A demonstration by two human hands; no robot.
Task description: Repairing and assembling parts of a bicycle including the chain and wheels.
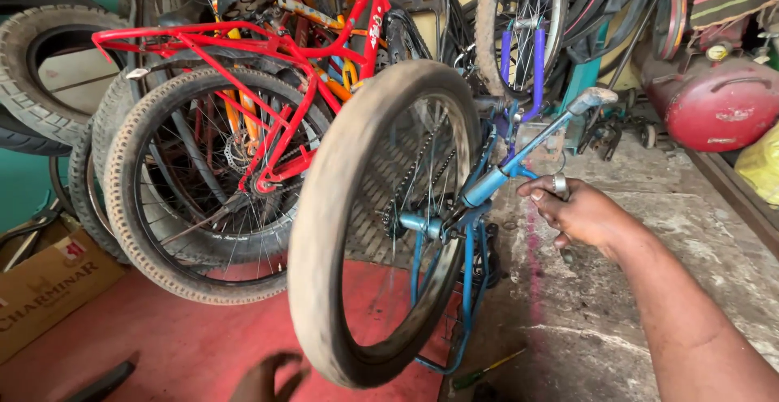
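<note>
the blue bicycle [475, 207] stands upturned, its frame just left of the right hand's fingers, and its dusty wheel [357, 232] fills the middle of the view, blurred as though it is spinning. behind that wheel, well away from either hand, leans a red bicycle [268, 85] with a knobbly tyre, and old car tyres [40, 53] stack against the green wall. a red tank [714, 102] sits far beyond the right fingertips, up and to the right. a cardboard box [49, 288] lies well left of the left hand.

the right hand [580, 215] reaches in over the bare concrete floor [649, 232], fingers curled shut around a small shiny metal part beside the blue frame tube; what that part is i cannot tell. the left hand [268, 378] shows only at the bottom edge, blurred, just under the wheel's rim and apart from it; whether its fingers are open or closed i cannot tell.

a thin screwdriver [487, 368] lies on the floor below the right fingers, untouched. judging by the wheel sitting in the frame and turning freely, the wheel work looks well along, with tightening or checking at the frame left.
</note>
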